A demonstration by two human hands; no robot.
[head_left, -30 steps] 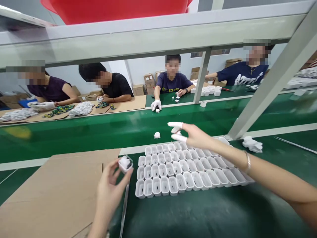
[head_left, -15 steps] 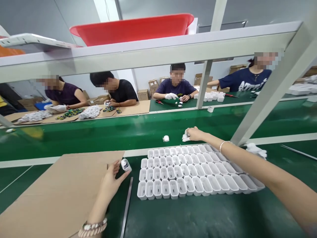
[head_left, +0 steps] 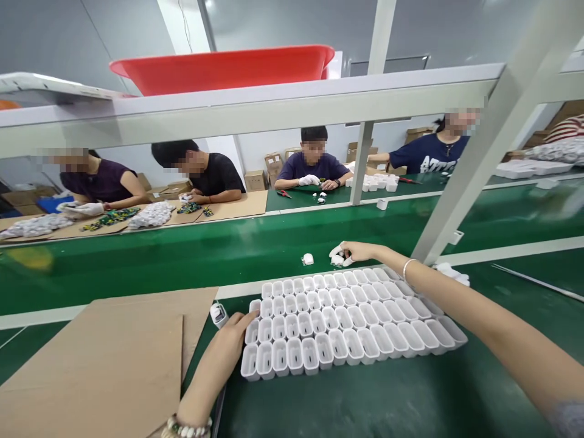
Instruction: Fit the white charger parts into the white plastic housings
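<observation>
My left hand [head_left: 230,337] is at the left end of the rows of white plastic cups [head_left: 317,347], its fingers closed on an end cup [head_left: 254,306]. Left of that hand stands a single cup with a dark-and-white part inside [head_left: 219,314]. My right hand [head_left: 356,250], with white coverings on its fingertips, reaches past the rows to the green belt. Its fingers pinch a small white part [head_left: 337,260] there. A similar white part [head_left: 308,259] lies to its left.
Brown cardboard [head_left: 91,365] covers the left of the bench. A slanted metal post [head_left: 460,176] rises beside my right forearm. A shelf with a red tub [head_left: 223,70] spans above. Several co-workers sit across the belt [head_left: 182,243]. A thin metal rod [head_left: 538,281] lies at right.
My left hand has left the cup with the part in it and moved right to the rows. My right hand's fingers have spread around the small white part. The view has shifted slightly.
</observation>
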